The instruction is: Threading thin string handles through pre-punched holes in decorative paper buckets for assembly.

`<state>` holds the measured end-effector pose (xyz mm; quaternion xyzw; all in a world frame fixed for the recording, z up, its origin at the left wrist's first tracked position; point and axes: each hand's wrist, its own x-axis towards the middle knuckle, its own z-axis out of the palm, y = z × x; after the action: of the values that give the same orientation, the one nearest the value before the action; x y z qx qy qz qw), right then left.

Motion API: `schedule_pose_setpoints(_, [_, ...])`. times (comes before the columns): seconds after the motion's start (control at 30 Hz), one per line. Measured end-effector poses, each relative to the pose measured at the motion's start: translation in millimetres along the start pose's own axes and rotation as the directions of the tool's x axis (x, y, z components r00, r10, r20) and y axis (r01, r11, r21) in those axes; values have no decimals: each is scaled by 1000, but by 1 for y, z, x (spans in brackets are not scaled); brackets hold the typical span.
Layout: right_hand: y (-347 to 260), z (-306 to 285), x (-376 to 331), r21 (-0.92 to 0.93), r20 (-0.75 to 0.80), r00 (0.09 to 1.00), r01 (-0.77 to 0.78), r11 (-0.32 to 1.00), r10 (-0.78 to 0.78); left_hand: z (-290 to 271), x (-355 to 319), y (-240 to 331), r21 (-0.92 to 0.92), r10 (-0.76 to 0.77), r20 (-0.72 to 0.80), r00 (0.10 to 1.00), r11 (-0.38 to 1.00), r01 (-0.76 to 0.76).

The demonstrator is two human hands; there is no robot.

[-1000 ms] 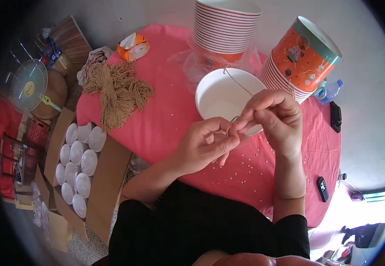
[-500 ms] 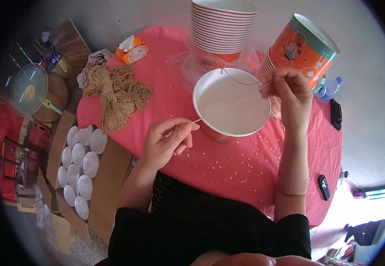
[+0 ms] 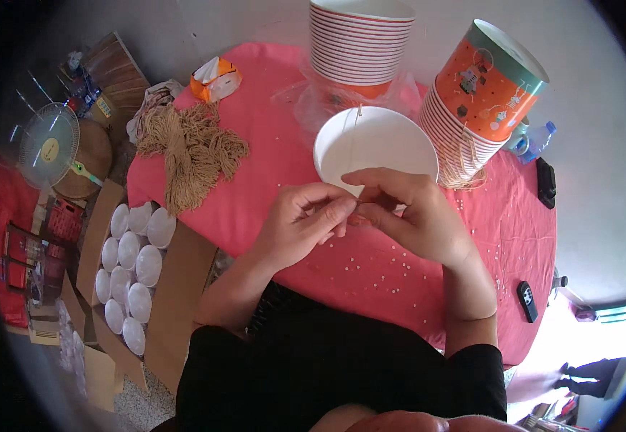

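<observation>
A white-lined paper bucket (image 3: 399,137) stands tilted toward me at the middle of the table. From a hole at its far rim a thin tan string (image 3: 352,144) hangs across the inside and comes down toward my hands. Both hands meet at the bucket's near edge. My left hand (image 3: 311,222) is closed in a pinch, thumb against the forefinger, at the string's end. Touching it, my right hand (image 3: 415,214) has its forefinger arched over and its thumb at the same spot. Fingers cover most of the string's end there.
Stacked buckets (image 3: 362,50) stand at the back; an orange-green bucket stack (image 3: 489,86) leans at the right, strings dangling. A tan string bundle (image 3: 187,155) and tissue pack (image 3: 215,79) lie left. A carton (image 3: 183,288) of plastic cups is beside the table. A remote (image 3: 527,302) lies right.
My right hand has come down and left from above the bucket's right rim to meet my left hand, which moved slightly right. The string, stretched between the hands before, now hangs from the far rim.
</observation>
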<state>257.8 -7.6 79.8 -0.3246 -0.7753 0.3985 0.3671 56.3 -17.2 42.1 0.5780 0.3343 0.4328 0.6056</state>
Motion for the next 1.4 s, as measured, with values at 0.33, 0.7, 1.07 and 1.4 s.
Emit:
schedule_pose_setpoints(0.33, [-1, -31, 2, -175, -67, 994, 69, 982, -82, 5, 2, -3, 267, 289, -40, 956, 925, -269])
schedule_pose_setpoints(0.7, [21, -58, 3, -284, 124, 992, 63, 957, -28, 13, 8, -27, 804, 597, 124, 792, 407, -433])
schedule_pose_setpoints(1.07, [5, -44, -4, -400, 236, 962, 225, 888, -138, -4, 3, -17, 793, 723, 355, 592, 103, -601])
schedule_pose_setpoints(1.4, [-3, -40, -6, -459, 272, 960, 193, 867, -69, -9, 1, -15, 772, 737, 434, 518, -8, -635])
